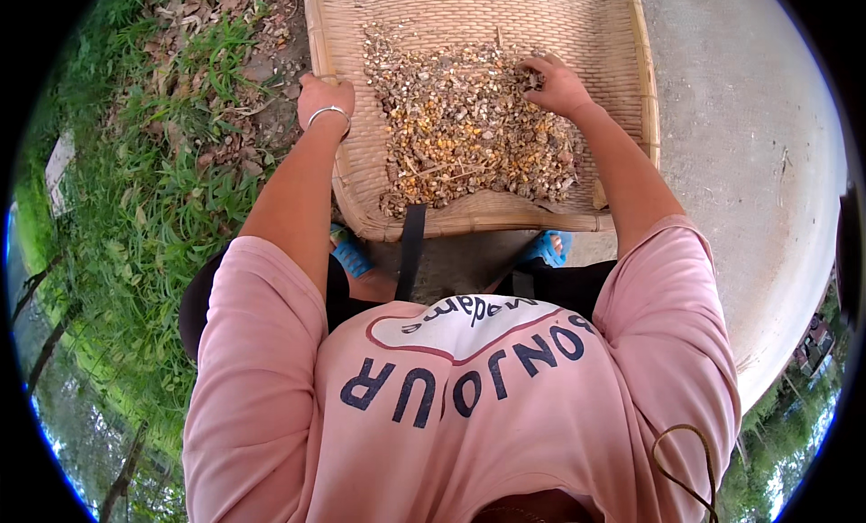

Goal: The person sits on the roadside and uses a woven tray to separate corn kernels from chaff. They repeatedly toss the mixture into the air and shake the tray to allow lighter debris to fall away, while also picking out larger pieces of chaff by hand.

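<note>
A wide woven bamboo tray [577, 36] lies on the ground in front of me, holding a spread heap of small brown and yellow kernels and husks [469, 126]. My left hand [323, 97], with a silver bangle on the wrist, grips the tray's left rim. My right hand [555, 85] rests on the right upper part of the heap, fingers curled down into the kernels. Whether it pinches any of them is hidden.
Grass and dry leaves [180, 144] run along the left of the tray. Grey concrete ground [740, 144] lies to the right. My feet in blue sandals [546, 249] sit under the tray's near edge. A dark strap [410, 252] hangs down at my front.
</note>
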`<action>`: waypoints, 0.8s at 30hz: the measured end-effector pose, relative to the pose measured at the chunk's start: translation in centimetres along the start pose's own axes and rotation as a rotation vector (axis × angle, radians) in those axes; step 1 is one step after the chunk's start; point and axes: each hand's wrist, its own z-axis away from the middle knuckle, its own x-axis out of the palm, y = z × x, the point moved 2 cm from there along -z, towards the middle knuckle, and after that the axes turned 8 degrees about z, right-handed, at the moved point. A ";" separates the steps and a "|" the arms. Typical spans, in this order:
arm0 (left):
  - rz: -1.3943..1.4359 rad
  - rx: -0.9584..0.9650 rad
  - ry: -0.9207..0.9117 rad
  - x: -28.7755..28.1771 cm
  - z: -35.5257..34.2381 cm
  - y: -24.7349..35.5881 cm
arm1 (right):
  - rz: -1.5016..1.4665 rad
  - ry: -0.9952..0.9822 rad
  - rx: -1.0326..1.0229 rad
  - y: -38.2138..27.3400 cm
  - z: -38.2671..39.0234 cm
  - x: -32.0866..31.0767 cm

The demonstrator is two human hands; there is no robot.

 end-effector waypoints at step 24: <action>-0.226 0.768 -0.954 -12.0 23.9 4.1 | -0.251 -0.111 -0.334 -9.3 -6.5 2.0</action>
